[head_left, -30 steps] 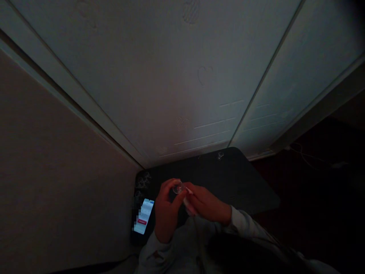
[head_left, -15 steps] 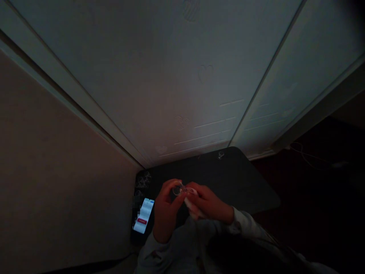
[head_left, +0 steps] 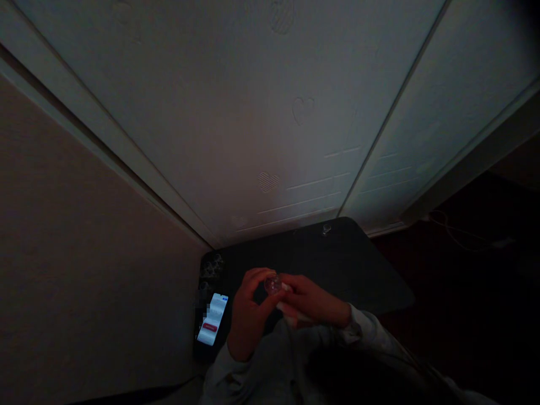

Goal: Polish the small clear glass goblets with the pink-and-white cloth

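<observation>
A small clear glass piece (head_left: 273, 284) is between my two hands, above the near part of the dark table (head_left: 337, 264). My left hand (head_left: 248, 312) has its fingers and thumb curled round the left side of the glass. On the other side, my right hand (head_left: 310, 301) pinches a whitish cloth (head_left: 291, 312) against the glass. The cloth hangs below my right fingers. Dim light hides the glass's exact shape.
A lit phone (head_left: 214, 319) lies at the table's left end. Several clear glass pieces (head_left: 211, 267) stand at the back left corner, and one glass piece (head_left: 326, 229) near the back edge. A pale panel with heart patterns (head_left: 268, 181) rises behind; a white cable (head_left: 451, 228) is at right.
The glass between my hands has turned, now showing a rounder face, and has shifted slightly right. My left fingers have moved a little right with it.
</observation>
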Demonstrator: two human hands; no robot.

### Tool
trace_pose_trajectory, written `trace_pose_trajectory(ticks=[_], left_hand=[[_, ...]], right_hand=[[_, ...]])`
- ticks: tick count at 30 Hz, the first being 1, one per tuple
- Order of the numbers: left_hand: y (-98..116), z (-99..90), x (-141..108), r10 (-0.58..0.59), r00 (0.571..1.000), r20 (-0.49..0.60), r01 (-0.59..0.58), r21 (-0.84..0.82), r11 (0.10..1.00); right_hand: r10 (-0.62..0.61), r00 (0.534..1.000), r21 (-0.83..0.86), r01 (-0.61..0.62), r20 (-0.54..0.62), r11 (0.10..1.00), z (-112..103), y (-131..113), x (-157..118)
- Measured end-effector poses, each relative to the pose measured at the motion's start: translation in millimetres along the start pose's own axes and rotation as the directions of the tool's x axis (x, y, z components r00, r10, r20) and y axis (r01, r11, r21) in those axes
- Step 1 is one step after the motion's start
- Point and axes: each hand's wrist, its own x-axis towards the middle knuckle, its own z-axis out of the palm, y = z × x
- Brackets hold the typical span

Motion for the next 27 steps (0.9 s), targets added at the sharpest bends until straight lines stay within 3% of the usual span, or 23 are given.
trace_pose_trajectory(ticks=[7,11,19,27], left_hand=[[-7,0.9,-1,-0.105,0.989,-0.105,0.098,-0.077,0.992],[-5,0.9,0,-0.118,0.988,-0.101,0.109,-0.089,0.990],[6,1.4,-1,-0.034,0.998,-0.053,0.034,0.002,0.999],[9,3.8,-2,0.050,0.999,0.001,-0.050,0.054,0.997]], right_hand=[[0.000,1.000,0.125,0.000,-0.004,0.992,7,-6,-2],[0.015,0.999,0.245,-0.005,-0.037,0.970,9,-6,-3],[0.079,0.970,0.349,0.007,-0.230,0.937,12,-2,0],[0.119,0.964,0.431,-0.005,-0.239,0.902,11,-4,3]])
